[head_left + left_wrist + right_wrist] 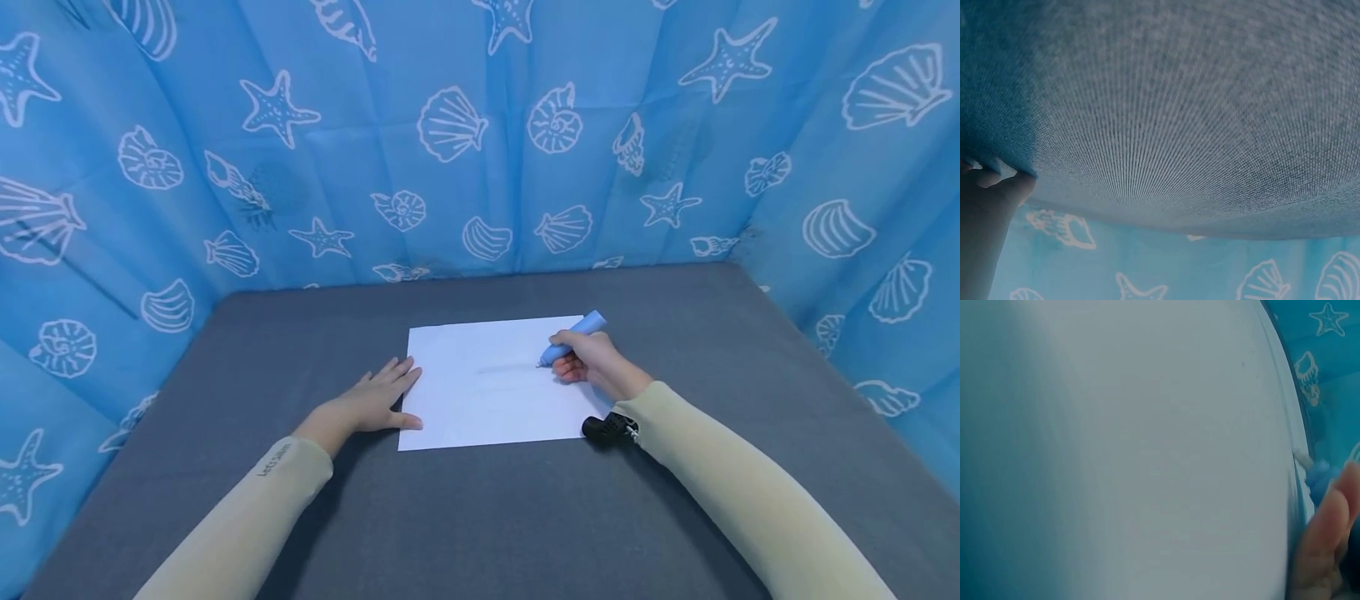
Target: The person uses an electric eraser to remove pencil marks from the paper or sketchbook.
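A white sheet of paper [465, 408] lies flat on the dark grey cloth. My left hand [375, 402] rests with spread fingers on the paper's left edge, thumb near the lower corner. Over the right part of the sheet, my right hand [592, 360] grips a thick blue marker [594, 322], tilted with its narrow tip down at the paper. A faint greyish streak runs left from the tip; I cannot tell whether it is a mark or a shadow. In the right wrist view, curled fingers [1325, 534] partly hide the marker [1319, 478].
Dark grey cloth [480, 517] covers the table. A blue curtain [480, 192] with white shells and starfish hangs behind and at both sides. A small black device [606, 428] sits at the right wrist, over the paper's lower right corner.
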`<state>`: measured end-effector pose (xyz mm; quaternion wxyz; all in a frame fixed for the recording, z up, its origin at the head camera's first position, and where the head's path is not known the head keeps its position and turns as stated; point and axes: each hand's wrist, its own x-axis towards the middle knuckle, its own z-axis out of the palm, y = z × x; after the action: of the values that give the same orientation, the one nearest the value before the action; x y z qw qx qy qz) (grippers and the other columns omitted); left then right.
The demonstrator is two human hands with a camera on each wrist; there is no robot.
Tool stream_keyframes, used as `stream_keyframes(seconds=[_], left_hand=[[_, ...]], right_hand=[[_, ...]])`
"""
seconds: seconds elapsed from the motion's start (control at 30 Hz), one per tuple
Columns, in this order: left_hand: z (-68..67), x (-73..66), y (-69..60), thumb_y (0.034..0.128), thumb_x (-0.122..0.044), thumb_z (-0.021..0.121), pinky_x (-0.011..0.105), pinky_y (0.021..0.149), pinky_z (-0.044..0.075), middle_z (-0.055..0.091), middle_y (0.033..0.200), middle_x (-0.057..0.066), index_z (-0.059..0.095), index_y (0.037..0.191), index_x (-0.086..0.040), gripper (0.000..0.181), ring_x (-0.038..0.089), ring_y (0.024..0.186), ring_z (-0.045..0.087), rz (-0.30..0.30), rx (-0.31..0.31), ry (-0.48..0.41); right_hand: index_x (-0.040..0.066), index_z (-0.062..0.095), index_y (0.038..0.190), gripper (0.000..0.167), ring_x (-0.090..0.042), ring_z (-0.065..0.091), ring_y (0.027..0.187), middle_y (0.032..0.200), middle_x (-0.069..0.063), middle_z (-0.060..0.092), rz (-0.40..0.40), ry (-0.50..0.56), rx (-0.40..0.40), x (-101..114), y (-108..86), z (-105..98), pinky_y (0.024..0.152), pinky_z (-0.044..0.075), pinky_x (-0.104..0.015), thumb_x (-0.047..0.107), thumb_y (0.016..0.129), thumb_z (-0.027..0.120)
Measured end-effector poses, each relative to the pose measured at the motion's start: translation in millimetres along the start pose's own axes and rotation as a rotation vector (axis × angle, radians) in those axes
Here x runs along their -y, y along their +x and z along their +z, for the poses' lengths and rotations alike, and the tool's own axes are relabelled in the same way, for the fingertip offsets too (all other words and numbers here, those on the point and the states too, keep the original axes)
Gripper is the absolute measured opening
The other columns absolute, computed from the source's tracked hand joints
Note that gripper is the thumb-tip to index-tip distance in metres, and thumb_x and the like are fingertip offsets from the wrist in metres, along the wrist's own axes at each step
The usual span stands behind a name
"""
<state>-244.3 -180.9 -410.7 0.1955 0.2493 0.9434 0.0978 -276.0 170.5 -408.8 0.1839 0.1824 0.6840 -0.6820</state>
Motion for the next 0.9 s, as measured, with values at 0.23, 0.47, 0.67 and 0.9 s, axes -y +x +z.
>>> stream_keyframes(seconds=[0.23, 0.47, 0.67, 0.9], left_hand=[[-0.9, 1.3, 0.3, 0.0877, -0.058, 0.062, 0.061, 0.113, 0.006, 0.007, 0.162, 0.015, 0.018, 0.156, -0.007, 0.095, 0.036, 0.147, 0.000, 0.004, -0.005, -0.005], [0.7, 2.1, 1.1, 0.0877, -0.058, 0.061, 0.061, 0.113, 0.005, 0.006, 0.162, 0.014, 0.018, 0.156, -0.007, 0.096, 0.035, 0.147, -0.001, 0.003, 0.003, -0.026], [0.6, 1.6, 0.4, 0.0872, -0.059, 0.061, 0.060, 0.113, 0.005, 0.006, 0.162, 0.014, 0.017, 0.156, -0.007, 0.097, 0.035, 0.147, -0.002, 0.001, 0.007, -0.026], [0.7, 2.2, 0.4, 0.0876, -0.059, 0.061, 0.061, 0.113, 0.005, 0.006, 0.162, 0.014, 0.017, 0.156, -0.008, 0.096, 0.035, 0.147, -0.002, 0.005, 0.006, -0.022]], right_hand=[[-0.002, 0.062, 0.084, 0.025, -0.010, 0.055, 0.047, 0.059, -0.004, 0.060, -0.008, 0.002, 0.009, 0.9, 0.2, 1.1, 0.050, 0.051, -0.022, 0.021, 0.094, 0.061], [-0.002, 0.062, 0.084, 0.026, -0.010, 0.054, 0.047, 0.058, -0.004, 0.060, 0.008, 0.003, 0.020, 0.4, 0.2, -0.2, 0.049, 0.051, -0.022, 0.021, 0.095, 0.060], [-0.002, 0.062, 0.086, 0.025, -0.009, 0.055, 0.047, 0.059, -0.004, 0.060, 0.006, -0.012, 0.030, 0.8, 1.7, -1.2, 0.049, 0.051, -0.022, 0.021, 0.095, 0.060], [-0.003, 0.062, 0.087, 0.025, -0.010, 0.054, 0.048, 0.059, -0.004, 0.060, 0.017, 0.003, 0.026, 1.9, 1.4, -2.1, 0.050, 0.051, -0.022, 0.021, 0.095, 0.060]])
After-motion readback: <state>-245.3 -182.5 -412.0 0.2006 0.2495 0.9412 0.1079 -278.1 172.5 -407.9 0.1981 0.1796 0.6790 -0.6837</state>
